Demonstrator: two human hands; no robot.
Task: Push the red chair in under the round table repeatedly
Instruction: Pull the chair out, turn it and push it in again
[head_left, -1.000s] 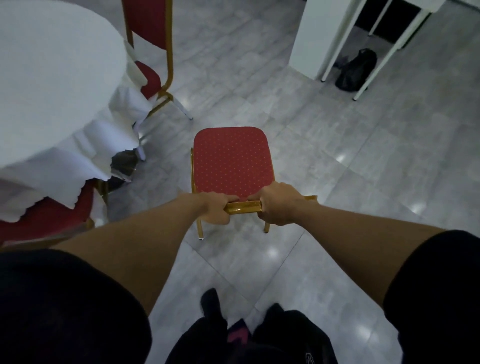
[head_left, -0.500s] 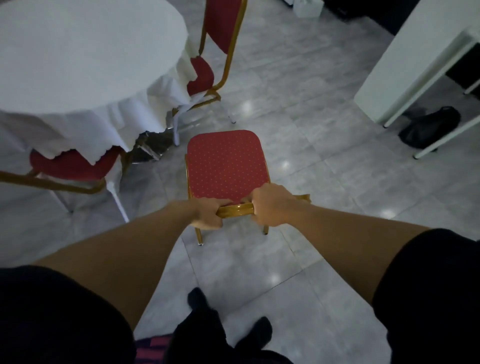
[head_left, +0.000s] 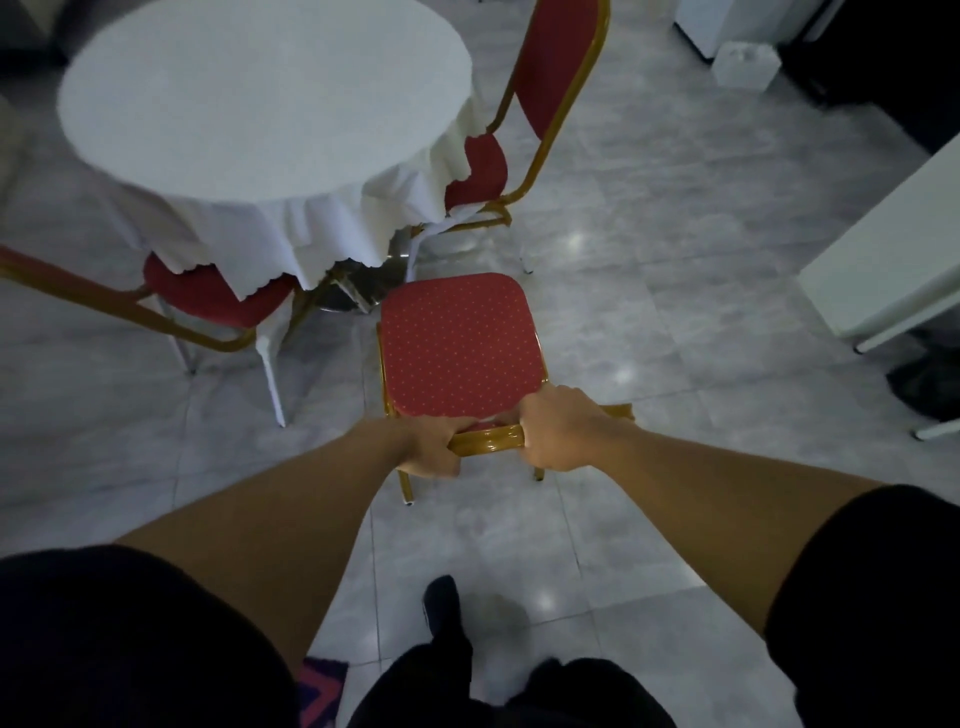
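A red chair (head_left: 460, 345) with a dotted seat and gold frame stands on the grey tiled floor, its seat facing the round table (head_left: 260, 98), which wears a white cloth. The seat's front edge sits just short of the hanging cloth. My left hand (head_left: 434, 447) and my right hand (head_left: 558, 434) are both closed around the gold top rail of the chair's back, side by side, with a short piece of rail showing between them.
Two more red chairs are tucked at the table, one on the left (head_left: 218, 291), one at the back right (head_left: 545, 104). A white table (head_left: 883, 275) stands at the right with a dark bag (head_left: 930, 384) under it. My feet (head_left: 441, 613) are behind the chair.
The chair has swung and moved toward the round table, which now fills the upper left of the view. Both hands have kept their grip on the back rail.
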